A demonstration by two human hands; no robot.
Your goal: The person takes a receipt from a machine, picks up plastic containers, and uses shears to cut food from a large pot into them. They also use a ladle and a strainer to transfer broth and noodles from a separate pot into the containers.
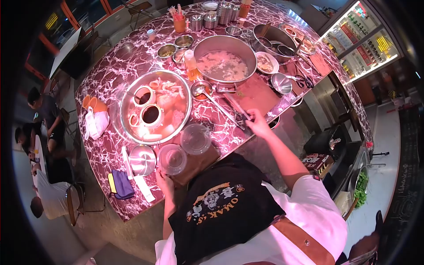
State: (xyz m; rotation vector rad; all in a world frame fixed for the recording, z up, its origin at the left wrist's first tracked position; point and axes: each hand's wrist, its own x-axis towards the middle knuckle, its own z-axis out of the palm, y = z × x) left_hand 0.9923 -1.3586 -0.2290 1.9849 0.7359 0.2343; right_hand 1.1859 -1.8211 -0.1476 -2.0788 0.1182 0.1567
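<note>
Marbled counter (pixel 128 46), lit drinks fridge (pixel 366 42)

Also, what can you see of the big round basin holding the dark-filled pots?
The basin is shiny, metal-looking, wide and round, upright on the marbled table. Pinkish liquid with pale pieces fills much of it. Two open, pale-rimmed pots of dark contents stand inside, a thin handle leaning in the farther. Neither left hand nor right hand touches it.
</note>
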